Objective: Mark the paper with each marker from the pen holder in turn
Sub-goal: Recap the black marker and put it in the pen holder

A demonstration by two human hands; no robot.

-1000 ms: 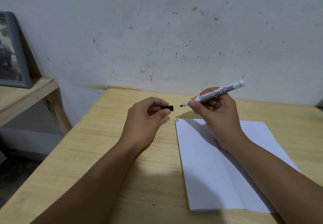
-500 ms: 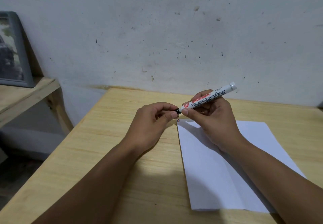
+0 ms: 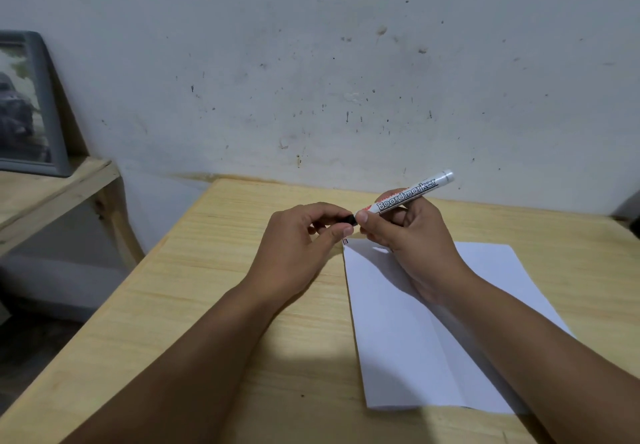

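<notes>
My right hand (image 3: 412, 235) grips a white board marker (image 3: 412, 193) with black lettering, its rear end pointing up and to the right. My left hand (image 3: 301, 246) pinches the marker's black cap (image 3: 349, 219), which sits on the marker's tip. Both hands hover above the far left corner of a white sheet of paper (image 3: 408, 332) lying on the wooden table (image 3: 214, 298). Small red and dark marks (image 3: 345, 241) show at that corner of the sheet. No pen holder is in view.
A white wall rises straight behind the table. To the left stands a lower wooden shelf (image 3: 45, 194) with a grey framed picture (image 3: 27, 104) leaning on the wall. A dark object (image 3: 632, 211) peeks in at the right edge.
The cap in my left hand and the marker in my right were apart a second ago. They came together, and the cap now covers the tip.
</notes>
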